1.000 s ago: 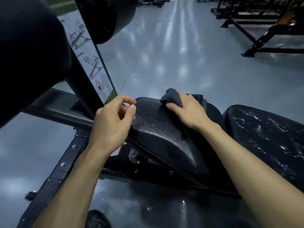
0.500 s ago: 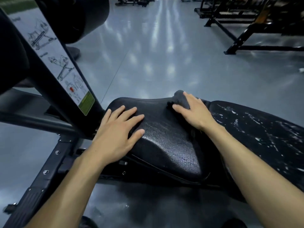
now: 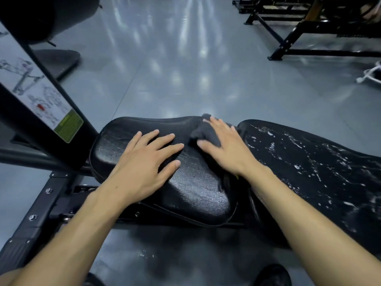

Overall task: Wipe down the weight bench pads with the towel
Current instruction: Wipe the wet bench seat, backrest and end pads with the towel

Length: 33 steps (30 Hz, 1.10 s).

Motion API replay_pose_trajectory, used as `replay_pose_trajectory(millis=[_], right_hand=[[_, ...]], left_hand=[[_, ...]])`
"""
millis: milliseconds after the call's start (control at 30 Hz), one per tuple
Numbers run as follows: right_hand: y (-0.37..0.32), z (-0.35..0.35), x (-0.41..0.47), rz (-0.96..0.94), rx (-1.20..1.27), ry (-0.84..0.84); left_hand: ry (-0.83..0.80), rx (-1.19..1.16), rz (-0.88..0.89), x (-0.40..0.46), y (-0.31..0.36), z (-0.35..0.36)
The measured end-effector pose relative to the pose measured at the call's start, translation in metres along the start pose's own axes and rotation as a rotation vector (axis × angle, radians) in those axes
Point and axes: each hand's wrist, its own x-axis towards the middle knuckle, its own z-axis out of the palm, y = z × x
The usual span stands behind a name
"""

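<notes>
A black textured seat pad lies in the middle, with a longer back pad to its right that is flecked with white spots. My right hand presses flat on a dark grey towel at the seat pad's far right edge, near the gap between the pads. My left hand rests flat on the seat pad with its fingers spread, holding nothing. Most of the towel is hidden under my right hand.
A black frame post with an exercise diagram sticker rises at the left, and the bench's base rail runs below it. Black rack frames stand on the shiny grey floor at the far right. A dark shoe shows at the bottom.
My left hand went from a loose curl beside the pad to flat on the seat pad. My right hand stayed on the towel at the pad's far edge as my view shifted.
</notes>
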Motion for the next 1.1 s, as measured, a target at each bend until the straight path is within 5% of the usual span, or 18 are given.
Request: replay_pose_trajectory(millis=[133, 633, 833, 967, 1100], right_hand=[[0.001, 0.010, 0.015, 0.086, 0.008, 0.054], [-0.036, 0.050, -0.152, -0.116, 0.063, 0.290], [-0.038, 0.053, -0.162, -0.014, 0.319, 0.435], [-0.043, 0.033, -0.178, 0.132, 0.565, 0.386], [-0.045, -0.001, -0.198, 0.223, 1.068, 0.432]], left_hand=[[0.026, 0.004, -0.022, 0.004, 0.005, 0.004], [0.049, -0.080, -0.016, 0.000, 0.049, 0.009], [-0.001, -0.112, -0.048, -0.007, 0.065, 0.013], [-0.027, -0.067, -0.053, -0.016, 0.073, 0.011], [-0.083, -0.081, 0.056, -0.023, 0.098, -0.005]])
